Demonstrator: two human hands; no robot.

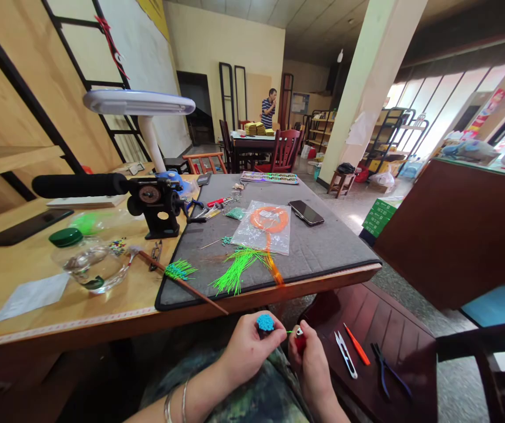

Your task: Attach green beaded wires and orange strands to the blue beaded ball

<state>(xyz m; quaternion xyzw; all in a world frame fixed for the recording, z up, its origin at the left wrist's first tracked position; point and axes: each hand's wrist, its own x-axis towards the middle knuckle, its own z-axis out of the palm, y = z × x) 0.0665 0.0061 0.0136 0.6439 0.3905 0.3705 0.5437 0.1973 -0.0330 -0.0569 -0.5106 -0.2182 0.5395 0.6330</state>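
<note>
Table (140, 288) of pale wood stretches beyond the lap, a grey, felt-like mat (336, 235) over its right part. Nearer than its edge, two hands meet low over the lap, forearms angled inward from the near side. The left hand (248, 349) curls nearly closed, thumb and fingers pinching a domed, knobbly blue bead cluster (265, 322); just to its right, the right hand (314, 361) folds round a smooth red lighter (300, 344), thumb by its metal top. Between them shows a thin green strand (290, 331).
</note>
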